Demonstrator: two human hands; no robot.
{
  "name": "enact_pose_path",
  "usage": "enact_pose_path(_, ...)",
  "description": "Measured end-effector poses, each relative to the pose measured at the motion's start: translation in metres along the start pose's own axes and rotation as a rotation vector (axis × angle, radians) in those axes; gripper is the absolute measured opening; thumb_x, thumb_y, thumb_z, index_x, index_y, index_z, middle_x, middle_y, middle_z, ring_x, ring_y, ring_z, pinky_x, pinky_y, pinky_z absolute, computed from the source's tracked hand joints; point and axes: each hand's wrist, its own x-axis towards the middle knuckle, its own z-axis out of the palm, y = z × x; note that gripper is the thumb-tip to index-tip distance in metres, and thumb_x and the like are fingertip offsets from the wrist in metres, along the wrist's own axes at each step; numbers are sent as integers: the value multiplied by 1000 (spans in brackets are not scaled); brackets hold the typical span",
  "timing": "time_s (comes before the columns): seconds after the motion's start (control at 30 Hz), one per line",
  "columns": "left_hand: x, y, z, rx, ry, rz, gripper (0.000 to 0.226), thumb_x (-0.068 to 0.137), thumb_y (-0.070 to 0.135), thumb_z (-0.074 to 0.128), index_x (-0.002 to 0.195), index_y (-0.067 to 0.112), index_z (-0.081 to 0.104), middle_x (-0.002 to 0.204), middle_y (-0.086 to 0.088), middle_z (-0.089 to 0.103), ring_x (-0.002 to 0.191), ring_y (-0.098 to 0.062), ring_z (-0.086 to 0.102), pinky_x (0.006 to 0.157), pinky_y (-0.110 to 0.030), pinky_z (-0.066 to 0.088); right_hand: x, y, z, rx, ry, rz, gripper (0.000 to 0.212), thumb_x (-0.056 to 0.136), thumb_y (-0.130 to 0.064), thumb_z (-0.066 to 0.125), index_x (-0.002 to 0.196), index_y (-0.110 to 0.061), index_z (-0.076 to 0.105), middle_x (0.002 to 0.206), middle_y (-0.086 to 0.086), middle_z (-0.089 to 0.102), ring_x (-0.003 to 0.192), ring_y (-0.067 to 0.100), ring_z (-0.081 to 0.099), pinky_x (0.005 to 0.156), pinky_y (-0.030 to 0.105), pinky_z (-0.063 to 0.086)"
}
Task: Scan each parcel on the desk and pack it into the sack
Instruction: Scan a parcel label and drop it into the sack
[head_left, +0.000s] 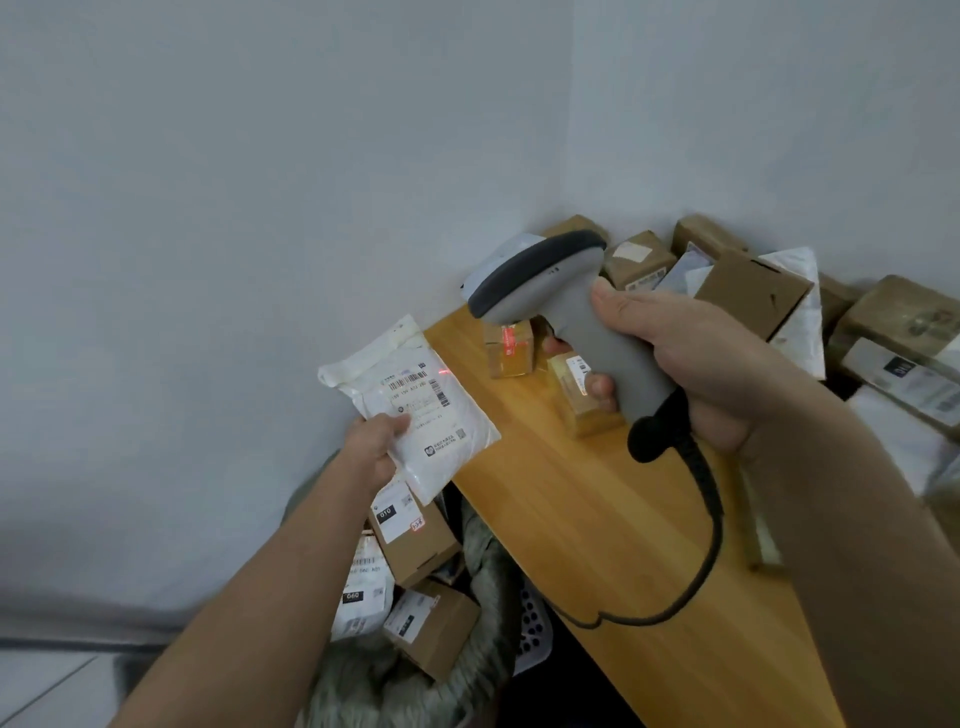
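Fingers (597, 387) of the right hand (691, 364) curl tightly round the grey handle of a barcode scanner (550, 291), whose black coiled cable (706, 525) trails down across the wooden desk (597, 519). Left hand (371, 447) pinches a white padded parcel (410, 405) by its lower corner, thumb on top, holding it off the desk's left edge with the label facing up. A red scan dot sits on that label. Below, a grey woven sack (467, 670) beside the desk holds several brown boxes (415, 540) and a white mailer. More cardboard parcels (748, 280) are heaped at the desk's far right corner against the wall.
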Motion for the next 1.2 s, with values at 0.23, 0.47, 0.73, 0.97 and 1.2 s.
enact_pose_path(0.23, -1, -4, -65, 138, 274, 49, 40, 86, -8, 61, 124, -10, 51, 114, -23, 61, 98, -41, 63, 80, -49, 53, 44, 36, 32, -20, 48, 156, 42, 100, -42, 50, 117, -4, 58, 95, 13, 54, 54, 14, 53, 52, 28, 46)
enact_pose_path(0.47, 26, -44, -120, 338, 459, 13, 44, 88, -7, 53, 131, -12, 48, 122, -28, 58, 108, -45, 59, 78, -39, 48, 69, 77, 51, 41, 116, 280, 38, 99, -39, 54, 114, -5, 60, 102, 15, 60, 53, 13, 54, 53, 29, 45)
enact_pose_path(0.73, 88, -123, -134, 630, 591, -340, 71, 92, 22, 59, 147, -3, 23, 150, -19, 29, 138, -32, 33, 111, -36, 32, 90, 128, 46, -3, 237, 363, 25, 101, -39, 51, 111, -17, 57, 111, 11, 62, 51, 12, 53, 53, 28, 45)
enact_pose_path(0.97, 128, -182, -160, 470, 329, -411, 44, 95, 13, 49, 136, -1, 46, 137, -18, 50, 113, -31, 53, 99, -44, 46, 86, 155, 36, 6, 318, 420, 25, 101, -37, 50, 112, -16, 58, 108, 11, 61, 52, 12, 53, 53, 27, 46)
enact_pose_path(1.2, 89, -140, -143, 495, 329, -355, 33, 98, 8, 46, 128, -7, 47, 122, -16, 49, 126, -35, 43, 106, -42, 38, 75, 141, 34, 81, 382, 376, 27, 100, -34, 53, 116, -12, 58, 108, 11, 62, 52, 13, 52, 52, 27, 46)
